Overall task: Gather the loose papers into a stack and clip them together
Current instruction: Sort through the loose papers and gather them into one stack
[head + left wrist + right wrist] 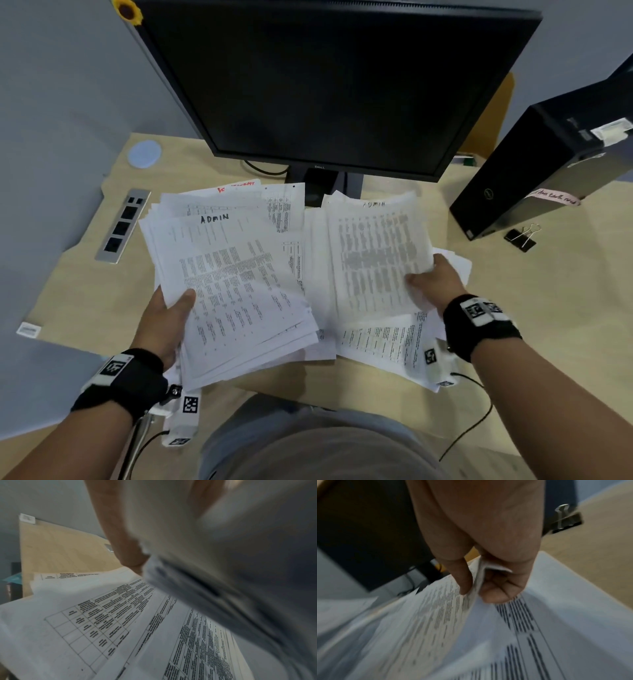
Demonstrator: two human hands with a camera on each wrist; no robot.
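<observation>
Head view: your left hand (pixel 164 318) holds a fanned paper stack (pixel 236 291), long axis running away from you, above the bench (pixel 85 274). Your right hand (pixel 435 281) pinches a sheet (pixel 376 253); the binder clip (pixel 520 236) lies apart on the right.
Left wrist view: your thumb (pixel 126 545) presses the blurred stack (pixel 223 547).
Right wrist view: thumb and fingers (pixel 498 592) pinch the sheet's (pixel 426 622) edge.

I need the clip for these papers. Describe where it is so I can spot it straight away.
Find the black computer tower standing on the right side of the desk. Just in front of its near corner lies the binder clip, flat on bare wood, beyond the right hand. It is the only small black item there, with looped silver wire handles.
</observation>
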